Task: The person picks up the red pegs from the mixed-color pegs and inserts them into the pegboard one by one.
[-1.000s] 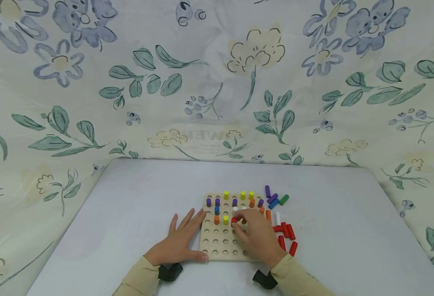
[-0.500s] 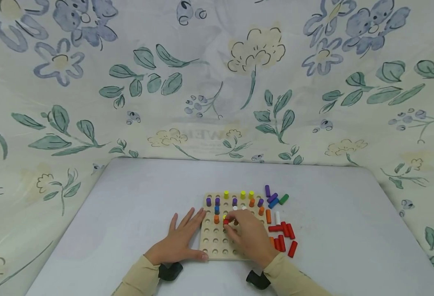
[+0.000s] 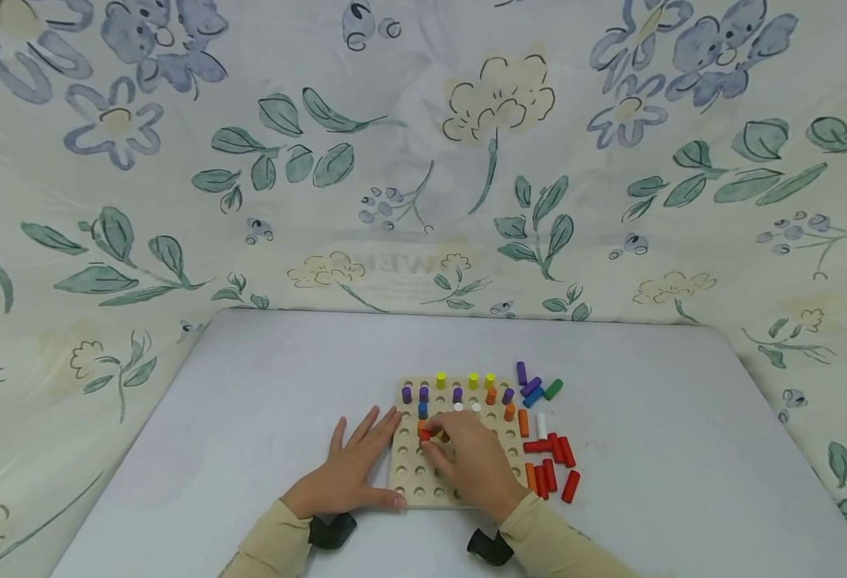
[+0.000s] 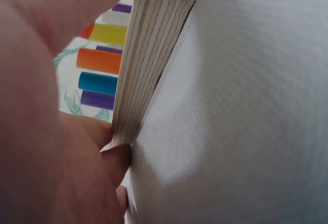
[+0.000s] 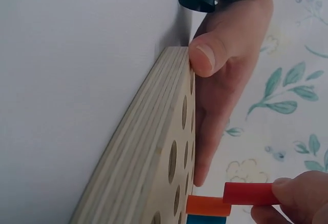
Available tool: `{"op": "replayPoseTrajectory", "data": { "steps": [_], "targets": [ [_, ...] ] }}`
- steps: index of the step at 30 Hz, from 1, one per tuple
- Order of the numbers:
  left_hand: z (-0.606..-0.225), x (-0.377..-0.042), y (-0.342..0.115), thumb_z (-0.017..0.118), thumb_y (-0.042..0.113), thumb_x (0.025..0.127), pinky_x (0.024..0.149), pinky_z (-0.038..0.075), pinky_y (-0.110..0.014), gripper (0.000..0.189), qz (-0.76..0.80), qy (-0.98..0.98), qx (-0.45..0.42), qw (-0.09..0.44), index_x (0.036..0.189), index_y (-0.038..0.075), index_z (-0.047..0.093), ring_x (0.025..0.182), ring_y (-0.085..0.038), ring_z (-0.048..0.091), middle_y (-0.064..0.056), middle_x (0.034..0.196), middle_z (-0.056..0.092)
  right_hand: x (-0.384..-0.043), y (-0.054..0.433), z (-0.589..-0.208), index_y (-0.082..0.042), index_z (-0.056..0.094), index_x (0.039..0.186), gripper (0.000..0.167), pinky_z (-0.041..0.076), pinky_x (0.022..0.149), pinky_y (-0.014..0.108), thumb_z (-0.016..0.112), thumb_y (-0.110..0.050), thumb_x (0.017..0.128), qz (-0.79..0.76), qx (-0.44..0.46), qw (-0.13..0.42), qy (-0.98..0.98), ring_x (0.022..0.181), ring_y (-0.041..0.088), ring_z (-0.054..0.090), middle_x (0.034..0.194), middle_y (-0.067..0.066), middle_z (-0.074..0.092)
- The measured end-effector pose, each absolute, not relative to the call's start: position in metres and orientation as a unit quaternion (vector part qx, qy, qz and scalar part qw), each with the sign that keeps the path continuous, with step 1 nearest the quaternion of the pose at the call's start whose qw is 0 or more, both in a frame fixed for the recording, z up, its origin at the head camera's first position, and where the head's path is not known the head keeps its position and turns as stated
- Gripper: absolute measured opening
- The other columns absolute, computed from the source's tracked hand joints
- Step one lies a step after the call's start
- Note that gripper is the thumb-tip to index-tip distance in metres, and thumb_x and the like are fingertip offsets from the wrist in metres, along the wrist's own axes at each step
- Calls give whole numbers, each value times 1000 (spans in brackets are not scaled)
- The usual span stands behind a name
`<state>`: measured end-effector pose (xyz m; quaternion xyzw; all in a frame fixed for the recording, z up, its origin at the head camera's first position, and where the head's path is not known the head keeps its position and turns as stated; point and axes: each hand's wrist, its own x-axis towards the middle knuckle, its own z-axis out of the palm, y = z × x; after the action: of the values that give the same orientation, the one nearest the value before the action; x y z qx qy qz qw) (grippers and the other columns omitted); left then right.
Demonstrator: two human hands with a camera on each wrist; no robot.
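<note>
A wooden pegboard (image 3: pixel 429 482) lies on the table with coloured pegs standing in its far rows. My left hand (image 3: pixel 347 475) is spread along its left edge, the thumb on the near left corner and the fingertips against the side. Between thumb and forefinger, my right hand (image 3: pixel 472 461) pinches a red peg (image 5: pixel 251 194) above the board's left part. In the right wrist view, that peg is close to the end of a standing orange peg (image 5: pixel 207 206), with a blue peg (image 5: pixel 206 219) beyond. The right hand hides part of the board's middle.
Loose red pegs (image 3: pixel 556 449) lie right of the board, with an orange peg (image 3: pixel 523 423) and a white peg (image 3: pixel 541 425) nearby. Purple, blue and green pegs (image 3: pixel 553 389) lie at the far right corner. A floral cloth (image 3: pixel 394 160) hangs behind the table.
My right hand has moved left across the board with the red peg, passing the yellow peg to reach the orange one. My left hand has stayed in place.
</note>
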<state>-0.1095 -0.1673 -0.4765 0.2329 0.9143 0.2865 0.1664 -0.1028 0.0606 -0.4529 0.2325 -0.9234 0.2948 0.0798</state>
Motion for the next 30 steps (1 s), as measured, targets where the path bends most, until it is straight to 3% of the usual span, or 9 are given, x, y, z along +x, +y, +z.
{"op": "replayPoseTrajectory", "data": {
  "steps": [30],
  "targets": [
    [-477,-109,-167,78,60,78,112,-15,-69,117,298,913,225,165,161,5,18,154,-39,-1,-14,167,17,-104,40,-457,-13,69,115,20,55,77,22,69,-22,97,301,246,9,-921,86,4,58,100,-3,66]
  ]
}}
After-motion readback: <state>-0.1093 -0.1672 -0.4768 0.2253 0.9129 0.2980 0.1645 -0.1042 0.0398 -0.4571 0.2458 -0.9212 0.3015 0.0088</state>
